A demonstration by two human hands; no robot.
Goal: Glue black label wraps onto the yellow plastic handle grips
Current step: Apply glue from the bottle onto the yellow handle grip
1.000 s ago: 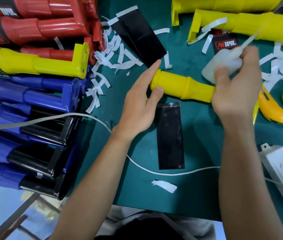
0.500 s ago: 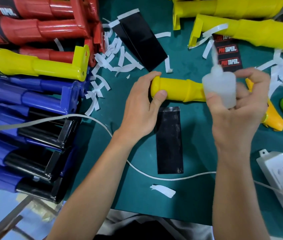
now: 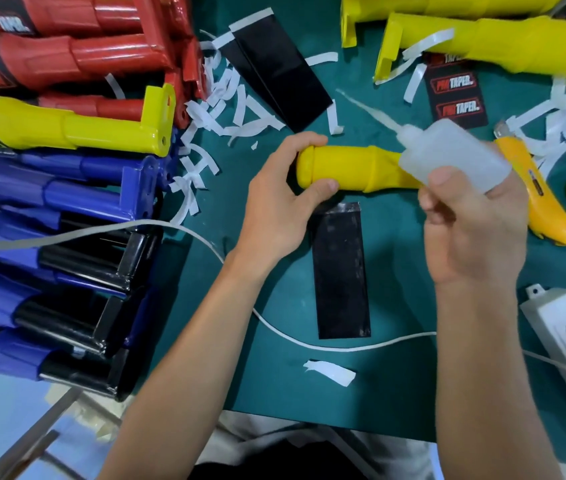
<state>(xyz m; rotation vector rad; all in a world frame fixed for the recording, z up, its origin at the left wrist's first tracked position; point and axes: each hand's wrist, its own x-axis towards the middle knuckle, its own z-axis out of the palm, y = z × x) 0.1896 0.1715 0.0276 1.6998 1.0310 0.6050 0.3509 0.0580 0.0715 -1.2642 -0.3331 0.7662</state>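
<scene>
My left hand is curled round the rounded end of the grip, fingers over the top and thumb on the near side. The grip lies on the mat just above the middle of my view, its length running from 9 to 3 o'clock. My right hand, well apart from the left, pinches the bottle with the thumb pressed on its near side. The bottle's nozzle points toward 10 o'clock. It crosses the grip's 3 o'clock end, but I cannot tell whether the two touch.

The label lies flat on the mat at 6 o'clock from the grip. Its top edge is just beside the grip and its long side runs from 12 to 6.

A knife sits at 3 o'clock from the bottle and a power strip at 4 o'clock from the label. A cable passes just below the label. Scraps lie at 10 o'clock from the grip and black sheets at 11. More yellow grips are at 1 o'clock. Red and blue handles are stacked at 9 o'clock.
</scene>
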